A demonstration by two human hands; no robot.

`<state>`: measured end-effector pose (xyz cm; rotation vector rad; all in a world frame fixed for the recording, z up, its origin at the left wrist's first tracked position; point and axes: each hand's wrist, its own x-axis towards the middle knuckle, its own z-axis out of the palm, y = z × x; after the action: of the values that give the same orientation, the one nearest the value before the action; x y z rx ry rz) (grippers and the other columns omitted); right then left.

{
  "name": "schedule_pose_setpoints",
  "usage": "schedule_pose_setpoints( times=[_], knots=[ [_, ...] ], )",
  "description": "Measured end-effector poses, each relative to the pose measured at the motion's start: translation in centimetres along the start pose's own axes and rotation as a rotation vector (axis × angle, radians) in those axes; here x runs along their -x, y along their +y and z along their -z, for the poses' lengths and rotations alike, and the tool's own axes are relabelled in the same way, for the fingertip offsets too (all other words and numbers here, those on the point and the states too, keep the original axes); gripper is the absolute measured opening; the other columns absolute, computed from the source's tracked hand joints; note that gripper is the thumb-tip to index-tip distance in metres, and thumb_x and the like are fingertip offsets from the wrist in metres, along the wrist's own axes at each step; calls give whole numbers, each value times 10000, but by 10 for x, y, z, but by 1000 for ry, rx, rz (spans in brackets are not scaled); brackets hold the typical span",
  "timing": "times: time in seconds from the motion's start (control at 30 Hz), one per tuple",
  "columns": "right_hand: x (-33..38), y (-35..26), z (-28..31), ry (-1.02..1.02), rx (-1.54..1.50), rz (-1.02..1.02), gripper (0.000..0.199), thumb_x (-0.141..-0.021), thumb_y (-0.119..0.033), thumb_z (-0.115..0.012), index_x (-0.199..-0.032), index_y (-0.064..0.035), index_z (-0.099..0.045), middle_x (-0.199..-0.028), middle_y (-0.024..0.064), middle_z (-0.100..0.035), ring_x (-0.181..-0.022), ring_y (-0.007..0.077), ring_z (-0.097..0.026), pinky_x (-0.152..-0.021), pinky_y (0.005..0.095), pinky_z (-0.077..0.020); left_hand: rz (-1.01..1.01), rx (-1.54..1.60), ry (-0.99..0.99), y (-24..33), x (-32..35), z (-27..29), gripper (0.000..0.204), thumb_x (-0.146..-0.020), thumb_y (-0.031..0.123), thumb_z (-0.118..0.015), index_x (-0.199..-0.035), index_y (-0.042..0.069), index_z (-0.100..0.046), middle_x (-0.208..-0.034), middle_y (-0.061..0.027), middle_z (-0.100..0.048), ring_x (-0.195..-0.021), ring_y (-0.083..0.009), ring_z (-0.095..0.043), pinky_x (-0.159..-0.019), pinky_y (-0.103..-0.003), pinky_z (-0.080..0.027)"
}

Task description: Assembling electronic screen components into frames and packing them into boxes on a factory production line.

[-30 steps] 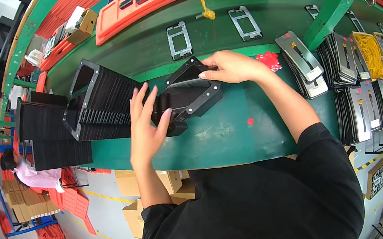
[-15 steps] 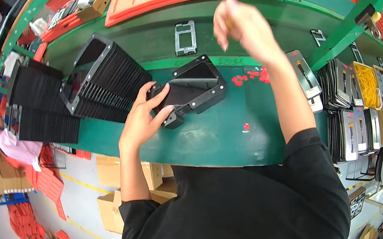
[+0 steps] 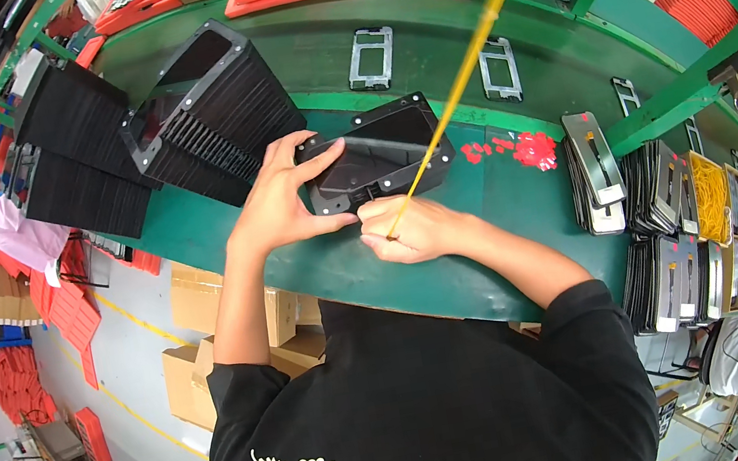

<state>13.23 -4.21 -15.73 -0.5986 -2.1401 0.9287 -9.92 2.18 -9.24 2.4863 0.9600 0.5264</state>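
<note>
Steadying the black tray (image 3: pixel 376 156), left hand (image 3: pixel 281 201) grips its edge; right hand (image 3: pixel 413 228) pinches a yellow cord (image 3: pixel 467 58) near red tabs (image 3: pixel 526 148).

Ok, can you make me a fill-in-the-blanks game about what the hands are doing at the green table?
1. The left hand grips the black tray at its ____ end.
2. The right hand holds a long ____ cord that runs up and away.
3. Small ____ pieces lie scattered on the green table to the right of the tray.
4. A big stack of black trays lies to the ____ of the tray being held.

Missing words: left; yellow; red; left
</note>
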Motion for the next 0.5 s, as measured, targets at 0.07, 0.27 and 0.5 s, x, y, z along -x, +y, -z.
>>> schedule_pose_setpoints(
  times=[0.07,0.27,0.5],
  knots=[
    [-6,-5,-1,23,-94,-36,375,-1007,-216,-540,-704,-5,-472,-721,134,-515,-629,302,-535,-627,395,-466,-9,-15,-2,-2,-3,1,867,-590,338,-921,-1399,182,-650,-1404,-241,-486,-1280,-420,-482,-1142,-442,-369],
    [-13,-51,46,152,-444,-25,528,-1092,-389,-373,-675,-65,-345,-686,61,-457,-581,155,-490,-540,311,-377,-122,-62,84,11,-5,41,802,-557,336,-891,-1322,184,-704,-1347,-216,-514,-1269,-417,-486,-1164,-534,-329],
    [1,-63,100,353,-462,-78,646,-1018,-665,-409,-742,-81,-390,-749,55,-444,-581,141,-496,-505,265,-376,-238,-580,417,13,20,147,778,-529,439,-817,-1252,159,-746,-1387,-201,-507,-1306,-393,-463,-1183,-560,-266]
  ],
)
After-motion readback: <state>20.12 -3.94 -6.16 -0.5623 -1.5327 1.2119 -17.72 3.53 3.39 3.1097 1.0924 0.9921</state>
